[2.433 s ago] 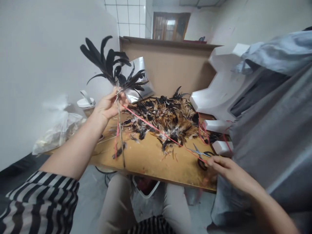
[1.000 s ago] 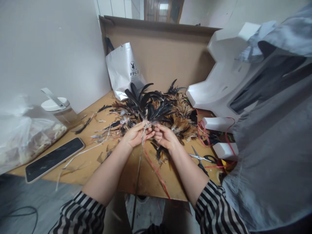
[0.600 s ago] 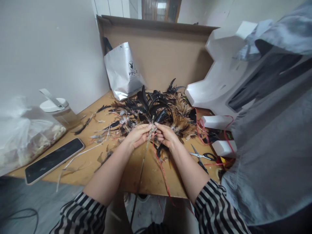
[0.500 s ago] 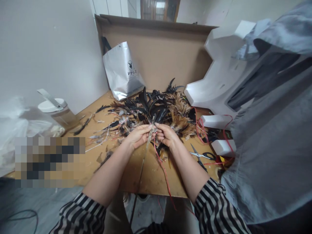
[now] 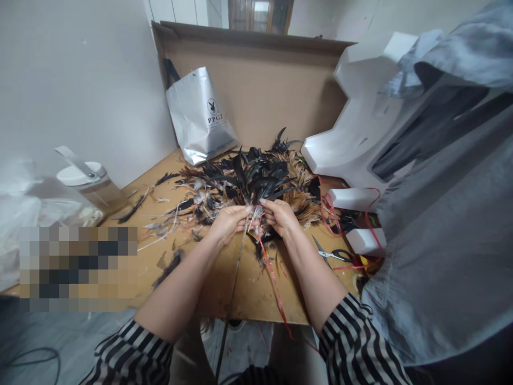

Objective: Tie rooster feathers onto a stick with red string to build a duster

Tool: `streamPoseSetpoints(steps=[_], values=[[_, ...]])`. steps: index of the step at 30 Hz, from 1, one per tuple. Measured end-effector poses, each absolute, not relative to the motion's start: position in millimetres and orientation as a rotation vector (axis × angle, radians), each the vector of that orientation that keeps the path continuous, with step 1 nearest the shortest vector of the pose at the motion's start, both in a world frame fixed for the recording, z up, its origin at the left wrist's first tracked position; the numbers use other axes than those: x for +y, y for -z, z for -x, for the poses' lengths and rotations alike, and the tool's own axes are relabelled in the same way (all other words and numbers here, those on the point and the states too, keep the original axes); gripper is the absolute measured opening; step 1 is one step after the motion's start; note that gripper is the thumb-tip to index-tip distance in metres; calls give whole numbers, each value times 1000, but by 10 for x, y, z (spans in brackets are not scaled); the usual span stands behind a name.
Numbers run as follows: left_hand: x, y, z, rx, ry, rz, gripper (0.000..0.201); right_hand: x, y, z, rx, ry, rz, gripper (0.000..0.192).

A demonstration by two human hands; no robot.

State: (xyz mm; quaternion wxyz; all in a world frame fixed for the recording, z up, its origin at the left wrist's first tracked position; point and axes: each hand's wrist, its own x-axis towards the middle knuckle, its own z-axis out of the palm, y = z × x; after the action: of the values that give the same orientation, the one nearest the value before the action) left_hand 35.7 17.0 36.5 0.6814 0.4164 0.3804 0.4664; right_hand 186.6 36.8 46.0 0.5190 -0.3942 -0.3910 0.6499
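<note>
**Both hands pinched on feather bundle at stick top**

Head view: left hand (image 5: 226,222) and right hand (image 5: 280,216) meet over the wooden table (image 5: 224,289), both pinching the black feather bundle (image 5: 256,184) where it joins the thin stick (image 5: 234,278). Red string (image 5: 272,275) trails down from the grip. Scissors (image 5: 334,255) lie right of the right wrist.

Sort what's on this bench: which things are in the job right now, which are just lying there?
In hand:
left hand and right hand pinching the black feather bunch on a thin stick
red string hanging from the grip

Lying about:
loose feather pile
scissors
silver bag
lidded jar
white foam blocks
</note>
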Motion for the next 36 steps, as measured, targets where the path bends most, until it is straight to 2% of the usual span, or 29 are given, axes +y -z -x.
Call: streamPoseSetpoints(steps=[7,15,20,27,36], values=[[174,-305,-370,883,-1030,-1014,29,372,-381,-1814,-962,-1572,951,36],[164,-316,-347,729,-920,-816,15,362,-376,-1783,-982,-1647,880,43],[165,-326,-364,706,-967,-781,10,323,-398,-1742,-992,-1529,923,43],[261,-352,-266,744,-1154,-676,4,218,-481,-1771,-1355,-1491,989,34],[285,-300,-272,696,-1194,-661,6,139,-444,-1743,-1632,-1351,984,28]])
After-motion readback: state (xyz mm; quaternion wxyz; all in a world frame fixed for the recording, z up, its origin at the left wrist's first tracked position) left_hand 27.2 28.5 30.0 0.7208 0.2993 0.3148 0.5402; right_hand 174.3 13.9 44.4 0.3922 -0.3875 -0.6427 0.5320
